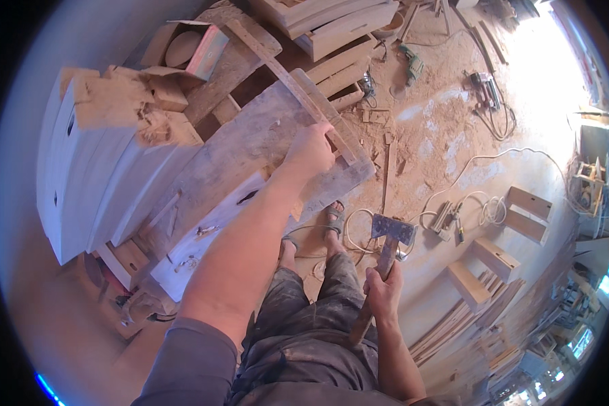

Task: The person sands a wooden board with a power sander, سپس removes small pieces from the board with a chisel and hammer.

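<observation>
Right hand [384, 289] closed round the handle of 1 hatchet-like tool [394, 230], right of the workbench [247, 135], head pointing away from body. Left hand [310, 150] curled closed on 1 long wooden strip [287, 80] lying across the workbench. White panels [81, 169] stand left of the workbench. Green drill [413, 65] on floor, beyond the workbench's right end.

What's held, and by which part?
Right hand: hatchet, by its handle, below the head. Left hand: wooden strip, toward its near end.
</observation>
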A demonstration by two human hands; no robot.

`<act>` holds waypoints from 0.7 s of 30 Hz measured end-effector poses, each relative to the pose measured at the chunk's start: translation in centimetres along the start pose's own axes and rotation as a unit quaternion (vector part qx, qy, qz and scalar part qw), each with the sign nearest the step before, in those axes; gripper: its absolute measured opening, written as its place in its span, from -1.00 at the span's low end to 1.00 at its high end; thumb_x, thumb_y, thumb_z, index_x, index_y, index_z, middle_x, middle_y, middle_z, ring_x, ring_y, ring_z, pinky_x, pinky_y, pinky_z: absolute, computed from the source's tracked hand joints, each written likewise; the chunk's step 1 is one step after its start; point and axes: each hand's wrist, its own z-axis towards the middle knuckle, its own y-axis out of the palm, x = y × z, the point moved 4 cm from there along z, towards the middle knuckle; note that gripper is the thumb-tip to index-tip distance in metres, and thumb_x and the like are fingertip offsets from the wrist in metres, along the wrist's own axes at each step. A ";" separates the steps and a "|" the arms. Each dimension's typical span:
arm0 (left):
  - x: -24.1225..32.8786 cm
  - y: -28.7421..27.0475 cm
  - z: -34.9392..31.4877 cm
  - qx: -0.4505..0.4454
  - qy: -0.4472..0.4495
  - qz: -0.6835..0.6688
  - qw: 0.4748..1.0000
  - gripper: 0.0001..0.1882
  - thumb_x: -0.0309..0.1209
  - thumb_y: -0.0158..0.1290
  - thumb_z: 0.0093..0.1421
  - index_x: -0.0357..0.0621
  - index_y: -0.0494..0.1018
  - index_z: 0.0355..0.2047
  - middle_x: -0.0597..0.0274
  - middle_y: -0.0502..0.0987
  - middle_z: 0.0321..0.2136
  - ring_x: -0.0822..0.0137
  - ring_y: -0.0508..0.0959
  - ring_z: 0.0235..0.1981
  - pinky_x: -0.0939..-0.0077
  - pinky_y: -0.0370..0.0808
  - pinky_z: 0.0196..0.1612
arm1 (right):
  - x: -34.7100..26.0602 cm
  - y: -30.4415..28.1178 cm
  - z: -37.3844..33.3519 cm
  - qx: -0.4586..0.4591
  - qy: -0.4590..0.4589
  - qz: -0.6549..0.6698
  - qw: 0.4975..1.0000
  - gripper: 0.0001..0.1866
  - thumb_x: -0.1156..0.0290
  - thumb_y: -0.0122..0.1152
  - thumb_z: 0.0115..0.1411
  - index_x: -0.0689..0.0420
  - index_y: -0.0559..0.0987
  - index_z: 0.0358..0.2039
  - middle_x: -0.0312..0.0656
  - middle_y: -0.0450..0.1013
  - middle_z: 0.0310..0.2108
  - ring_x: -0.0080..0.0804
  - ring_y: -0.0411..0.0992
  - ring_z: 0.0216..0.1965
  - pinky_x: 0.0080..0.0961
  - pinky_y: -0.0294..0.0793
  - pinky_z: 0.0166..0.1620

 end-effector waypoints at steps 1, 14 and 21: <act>0.0 0.1 0.1 -0.003 -0.003 -0.010 1.000 -0.51 -0.58 0.19 -0.08 -0.19 0.61 -0.04 0.15 0.67 -0.52 0.18 0.70 -0.42 0.33 0.59 -0.27 | 0.0 -0.1 0.4 0.000 -0.002 0.000 1.000 -0.83 0.58 0.20 0.23 0.18 0.39 -0.22 -0.32 0.37 -0.53 -0.57 0.37 -0.65 -0.57 0.37 -0.59; 1.0 -3.2 -2.4 0.117 -0.047 -0.084 0.988 -0.55 -0.52 0.23 0.13 -0.34 0.53 0.06 0.09 0.71 -0.37 0.26 0.70 -0.33 0.38 0.61 -0.18 | -6.0 1.6 5.5 0.013 -0.222 -0.295 0.929 -0.72 0.49 0.26 0.23 0.18 0.45 -0.06 0.19 0.54 -0.35 0.25 0.54 -0.31 0.00 0.47 -0.28; 2.1 -5.5 -8.0 0.165 -0.042 -0.101 0.980 -0.70 -0.48 0.24 0.13 -0.31 0.60 -0.11 -0.01 0.67 -0.30 0.23 0.68 -0.32 0.39 0.61 -0.16 | -7.9 4.2 7.6 -0.070 -0.202 -0.373 0.903 -0.70 0.42 0.32 0.21 0.16 0.47 -0.09 0.16 0.56 -0.33 0.29 0.53 -0.26 0.03 0.46 -0.24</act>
